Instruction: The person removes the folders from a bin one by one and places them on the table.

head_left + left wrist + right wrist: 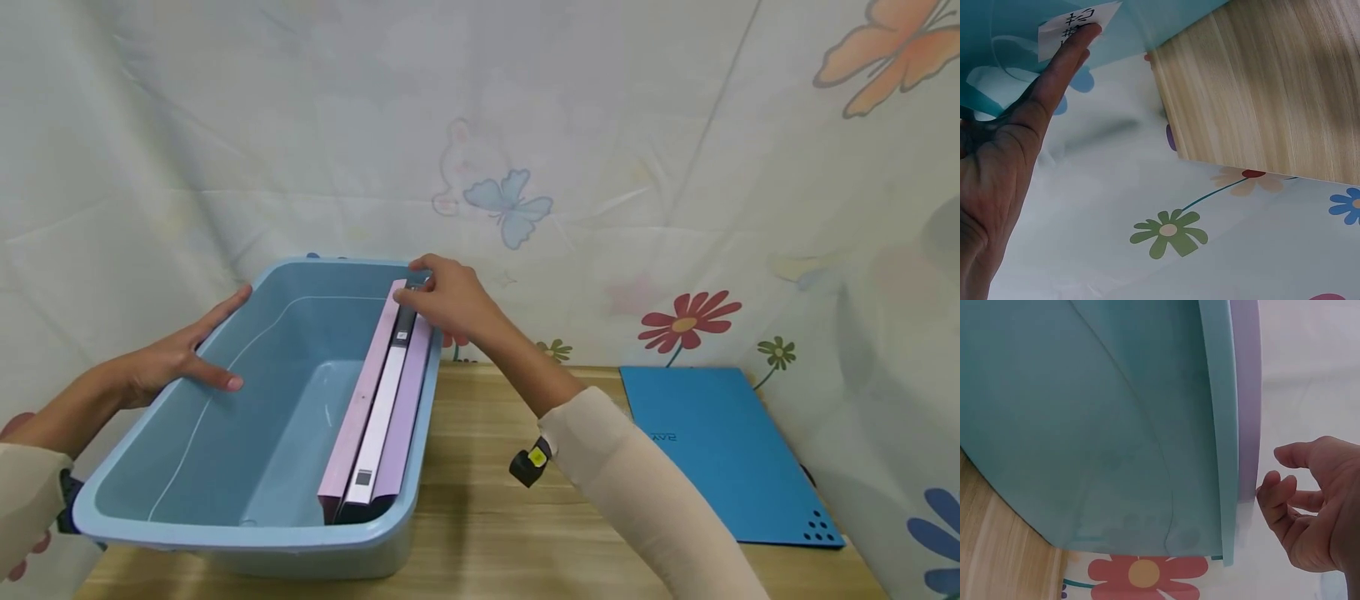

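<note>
A light blue plastic tub (255, 537) stands on the wooden table. My left hand (174, 360) straddles its left rim, with the thumb over the inside and straight fingers along the outer wall. In the left wrist view a fingertip touches a white label (1079, 28) with dark writing. Long lilac boxes or folders (367, 392) stand on edge along the tub's right wall, around a white spine with a black end (378, 417). My right hand (453, 296) is at their far end, thumb over the top edge, other fingers loosely bent. The right wrist view shows its fingertips beside the lilac end (1249, 425).
To the right of the tub, a flat blue rectangular thing (705, 442) with dark lettering and a cluster of dark dots lies on the wooden table (510, 533). A white curtain (600, 167) printed with flowers and butterflies hangs right behind the table.
</note>
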